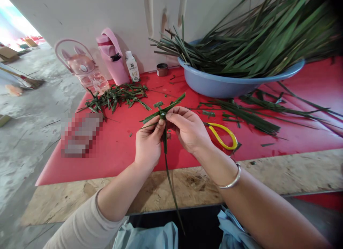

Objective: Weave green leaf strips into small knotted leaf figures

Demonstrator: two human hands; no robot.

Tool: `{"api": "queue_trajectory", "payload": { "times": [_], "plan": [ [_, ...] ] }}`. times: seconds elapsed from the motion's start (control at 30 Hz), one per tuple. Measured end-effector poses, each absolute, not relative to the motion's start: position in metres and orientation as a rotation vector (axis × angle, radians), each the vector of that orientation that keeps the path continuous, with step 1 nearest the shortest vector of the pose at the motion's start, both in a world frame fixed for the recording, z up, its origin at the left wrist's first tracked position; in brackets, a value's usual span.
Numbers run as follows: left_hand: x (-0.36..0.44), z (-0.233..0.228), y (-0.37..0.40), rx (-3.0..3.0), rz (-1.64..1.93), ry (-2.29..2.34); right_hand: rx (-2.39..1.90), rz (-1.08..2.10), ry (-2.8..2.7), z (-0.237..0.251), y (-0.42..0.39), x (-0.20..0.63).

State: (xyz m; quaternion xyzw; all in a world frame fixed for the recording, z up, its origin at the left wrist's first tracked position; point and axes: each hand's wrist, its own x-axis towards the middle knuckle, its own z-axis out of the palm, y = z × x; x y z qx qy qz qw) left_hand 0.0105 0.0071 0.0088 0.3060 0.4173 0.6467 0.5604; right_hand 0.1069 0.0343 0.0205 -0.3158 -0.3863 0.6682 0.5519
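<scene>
Both hands meet over the middle of the red mat (118,152) that covers the desk (268,174), working a crossing of green leaf strips (162,115). The left hand (148,143) has its fingers (160,123) clamped on the small knot where the strips cross, thumb pressed against it from below. The right hand (189,129) closes its fingers on the same knot from 3 o'clock, a silver bangle (232,179) around its wrist. One strip runs out toward 1 o'clock and 8 o'clock from the knot; another hangs straight down to 6 o'clock, past the desk edge. Just beside the right hand at 3 o'clock lie yellow-handled scissors (223,136), partly hidden by the hand. At 1 o'clock stands a blue basin (222,86) filled with long green leaves (257,45); loose leaves (252,115) lie on the mat in front of it. At 10 o'clock sits a heap of cut leaf scraps (118,97), and behind it a pink bottle (83,68), a pink pouch (114,55) and a small white bottle (132,66) against the wall.
</scene>
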Motion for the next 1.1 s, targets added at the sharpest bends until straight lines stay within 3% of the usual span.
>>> {"api": "queue_trajectory", "payload": {
  "times": [0.83, 1.1],
  "plan": [
    [0.011, 0.011, 0.007, 0.684, 1.469, 0.965, -0.812, 1.482, -0.955, 0.018, 0.036, 0.105],
    [0.003, 0.01, 0.018, 0.46, 1.436, 0.911, -0.99, 1.092, -1.344, 0.019, 0.032, 0.11]
  ]
}}
